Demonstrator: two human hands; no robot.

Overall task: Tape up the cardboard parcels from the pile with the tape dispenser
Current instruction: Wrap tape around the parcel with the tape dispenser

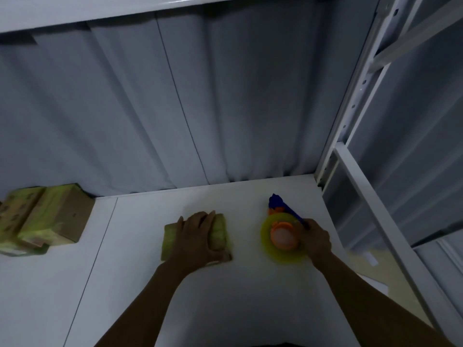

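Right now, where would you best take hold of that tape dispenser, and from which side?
By its blue handle, from the near right, where the right hand curls round it. The tape dispenser lies flat on the table, head pointing away, so its slim handle ends nearest the person.

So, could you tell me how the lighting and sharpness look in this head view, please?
Head view: dim, bluish light throughout. Head view: the wide-angle lens bends the shelf upright at right. Head view: the pile of parcels at left is soft and smeared, the tape dispenser in the right hand slightly blurred.
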